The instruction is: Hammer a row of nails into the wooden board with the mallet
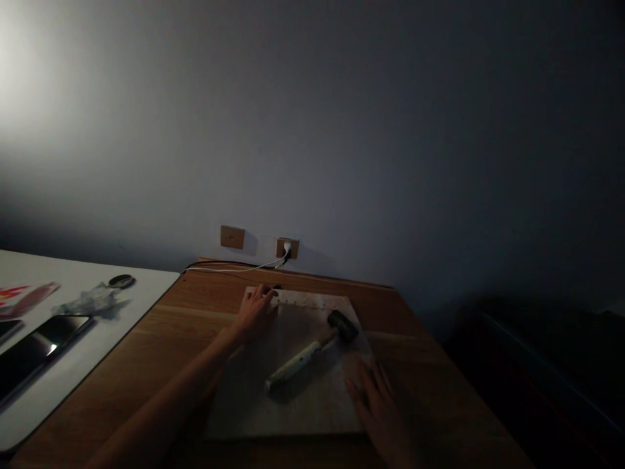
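A pale flat board (244, 404) lies on the wooden table, with a row of small dots along its far edge. Diagonally across it rests a mallet (297, 366), its black head toward the far right and its light handle toward me. My left hand (257, 312) is at the board's far left corner, fingers curled beside a small dark object (277, 287); what they grip is too dim to make out. On the board's right edge, near the mallet head, lies my right hand (374, 397), fingers spread and holding nothing.
The wooden table (190, 312) stands against the wall, where a white plug (288, 248) and cables are in a socket. On a white table (141, 283) at left are a phone (43, 348), a crumpled clear bag (92, 299) and a roll of tape (121, 281).
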`<state>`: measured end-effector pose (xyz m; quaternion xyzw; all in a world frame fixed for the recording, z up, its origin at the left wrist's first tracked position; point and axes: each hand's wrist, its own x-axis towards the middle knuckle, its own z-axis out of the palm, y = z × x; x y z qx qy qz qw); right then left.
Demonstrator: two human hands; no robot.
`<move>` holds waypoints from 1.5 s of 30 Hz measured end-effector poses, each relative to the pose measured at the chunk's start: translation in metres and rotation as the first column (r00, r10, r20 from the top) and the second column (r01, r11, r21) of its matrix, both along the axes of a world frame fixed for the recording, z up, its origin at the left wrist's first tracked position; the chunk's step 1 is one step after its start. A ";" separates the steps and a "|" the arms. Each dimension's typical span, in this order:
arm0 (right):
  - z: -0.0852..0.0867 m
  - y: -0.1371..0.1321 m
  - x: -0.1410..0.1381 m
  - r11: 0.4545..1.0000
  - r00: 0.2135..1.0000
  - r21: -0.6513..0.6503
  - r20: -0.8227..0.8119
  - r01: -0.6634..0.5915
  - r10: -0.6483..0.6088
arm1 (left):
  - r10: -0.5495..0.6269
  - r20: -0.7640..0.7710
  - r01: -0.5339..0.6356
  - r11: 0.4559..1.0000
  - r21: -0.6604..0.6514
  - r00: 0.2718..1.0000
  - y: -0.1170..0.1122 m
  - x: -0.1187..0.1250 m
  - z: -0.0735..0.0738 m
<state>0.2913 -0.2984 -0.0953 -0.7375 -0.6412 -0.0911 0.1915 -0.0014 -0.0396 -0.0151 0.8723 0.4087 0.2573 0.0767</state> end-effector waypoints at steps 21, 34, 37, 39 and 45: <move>0.133 0.226 0.013 0.961 0.951 -0.063 -0.174 -0.271 0.257 | -0.166 -0.314 0.111 0.976 -0.186 0.935 0.074 -0.041 0.053; 0.136 0.232 0.018 0.905 0.969 -0.346 -0.077 -0.248 0.236 | -0.165 -0.425 0.073 0.971 -0.226 0.890 0.067 -0.032 0.057; 0.131 0.234 0.017 0.887 0.977 -0.411 -0.056 -0.209 0.205 | -0.168 -0.451 0.072 0.972 -0.222 0.877 0.068 -0.031 0.057; 0.127 0.235 0.015 0.875 0.982 -0.448 -0.043 -0.184 0.185 | -0.169 -0.464 0.068 0.972 -0.226 0.870 0.069 -0.031 0.056; 0.124 0.235 0.010 0.857 0.991 -0.502 -0.003 -0.120 0.137 | -0.180 -0.464 0.066 0.966 -0.251 0.867 0.069 -0.028 0.055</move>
